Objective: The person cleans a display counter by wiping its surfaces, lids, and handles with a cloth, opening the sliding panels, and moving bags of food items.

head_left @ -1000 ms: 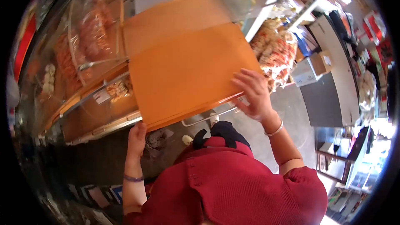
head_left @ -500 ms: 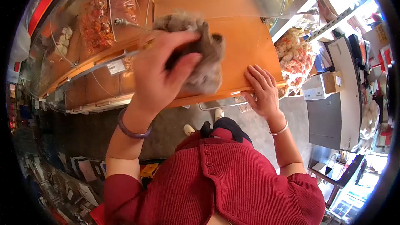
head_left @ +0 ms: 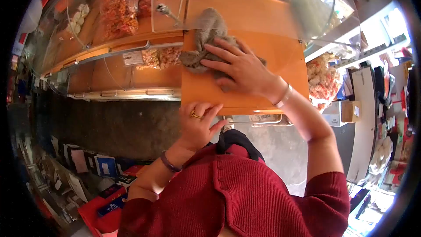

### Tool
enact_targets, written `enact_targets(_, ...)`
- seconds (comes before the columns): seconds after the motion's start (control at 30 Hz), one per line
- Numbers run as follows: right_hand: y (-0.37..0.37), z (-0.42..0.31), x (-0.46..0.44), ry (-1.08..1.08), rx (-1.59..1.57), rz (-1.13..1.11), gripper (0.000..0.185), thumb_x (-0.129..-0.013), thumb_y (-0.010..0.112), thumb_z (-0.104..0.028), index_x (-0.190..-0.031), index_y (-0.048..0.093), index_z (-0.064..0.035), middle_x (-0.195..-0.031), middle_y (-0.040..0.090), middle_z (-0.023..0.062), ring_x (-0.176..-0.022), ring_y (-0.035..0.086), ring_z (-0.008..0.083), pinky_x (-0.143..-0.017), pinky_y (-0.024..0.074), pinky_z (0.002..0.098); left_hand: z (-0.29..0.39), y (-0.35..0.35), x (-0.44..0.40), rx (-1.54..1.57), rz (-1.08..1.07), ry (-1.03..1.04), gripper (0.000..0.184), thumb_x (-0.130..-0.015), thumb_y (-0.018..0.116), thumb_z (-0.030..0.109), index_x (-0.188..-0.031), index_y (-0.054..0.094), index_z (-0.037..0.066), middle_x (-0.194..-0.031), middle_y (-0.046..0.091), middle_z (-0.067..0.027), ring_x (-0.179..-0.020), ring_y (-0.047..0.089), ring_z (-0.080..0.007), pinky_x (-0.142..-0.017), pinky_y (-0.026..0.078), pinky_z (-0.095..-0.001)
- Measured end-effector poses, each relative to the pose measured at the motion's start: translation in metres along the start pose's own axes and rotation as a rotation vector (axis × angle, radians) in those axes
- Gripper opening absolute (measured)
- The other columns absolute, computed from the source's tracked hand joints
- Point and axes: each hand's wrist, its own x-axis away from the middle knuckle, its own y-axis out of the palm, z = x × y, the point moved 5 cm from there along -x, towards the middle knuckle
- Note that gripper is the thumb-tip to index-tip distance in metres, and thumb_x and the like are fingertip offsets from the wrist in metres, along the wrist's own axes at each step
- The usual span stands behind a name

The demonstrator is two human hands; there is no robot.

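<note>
A grey-brown cloth (head_left: 209, 28) lies bunched on the orange wooden board (head_left: 274, 52) in front of me. My right hand (head_left: 245, 70) presses on the cloth from above, its fingers spread and flat; the thumb is blurred. At the board's near left corner is my left hand (head_left: 197, 125), with a ring on one finger. Its fingers are partly curled, the forefinger and thumb stand apart, and nothing shows between them. A clear panel (head_left: 245, 22) crosses above the far part of the board.
Bags of orange-red dried food (head_left: 118, 8) sit in the clear-sided case on the left, above a shelf with a label (head_left: 132, 58). Another filled bag (head_left: 324, 79) and a carton (head_left: 351, 111) stand at the right. A metal handle (head_left: 267, 123) juts below the board.
The cloth has gone from my left hand to under my right hand. My left hand has drawn back to the board's near corner; my right has moved from its near edge to the cloth.
</note>
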Motion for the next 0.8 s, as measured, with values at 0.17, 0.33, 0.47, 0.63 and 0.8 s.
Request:
enact_targets(0.17,0.063,0.097,-0.06,0.302,0.117,-0.153,0.042,-0.082,0.058,-0.029,-0.123,0.054,-0.0239,-0.13,0.048,0.0059,-0.121,0.042,0.0272,-0.097,0.0386,0.0441,-0.002,0.008,0.003,-0.01,0.141,-0.06,0.03,-0.067,0.076,0.024,-0.095,0.068,0.015,-0.088,0.054,0.0007,-0.088,0.049,-0.0228,-0.081,0.034,-0.0405)
enact_targets(0.33,0.083,0.132,-0.068,0.261,0.132,0.057,0.038,-0.078,0.063,-0.03,-0.114,0.061,-0.0186,-0.116,0.053,0.0112,-0.109,0.046,0.0343,-0.094,0.0398,0.0438,-0.003,0.006,0.001,0.042,0.178,-0.071,0.025,-0.068,0.075,0.02,-0.091,0.069,0.015,-0.086,0.054,0.0024,-0.086,0.049,-0.0209,-0.079,0.034,-0.0398)
enact_targets(0.47,0.025,0.01,0.016,0.071,-0.212,-0.091,0.024,-0.079,0.06,-0.022,-0.102,0.064,-0.0149,-0.1,0.054,0.0119,-0.09,0.052,0.0317,-0.077,0.0447,0.0415,-0.006,0.011,0.004,0.028,0.219,-0.05,0.022,-0.068,0.074,0.019,-0.089,0.068,0.014,-0.087,0.054,0.0037,-0.088,0.049,-0.0198,-0.078,0.033,-0.039)
enact_targets(0.63,0.009,0.059,-0.035,0.217,0.037,-0.181,0.025,-0.077,0.059,-0.019,-0.101,0.065,-0.0148,-0.089,0.057,0.0134,-0.078,0.056,0.0317,-0.069,0.0483,0.0417,-0.006,0.014,0.004,0.042,0.216,-0.066,0.022,-0.067,0.074,0.02,-0.088,0.067,0.014,-0.087,0.055,0.0038,-0.088,0.05,-0.0194,-0.078,0.033,-0.0395)
enact_targets(0.8,0.038,0.074,-0.042,0.332,0.304,-0.383,0.044,-0.076,0.059,-0.012,-0.119,0.057,-0.019,-0.096,0.053,0.014,-0.092,0.056,0.03,-0.076,0.0475,0.0433,-0.006,0.012,0.001,0.038,0.182,-0.107,0.022,-0.068,0.073,0.021,-0.088,0.067,0.014,-0.087,0.056,0.0038,-0.088,0.05,-0.0182,-0.08,0.032,-0.0389)
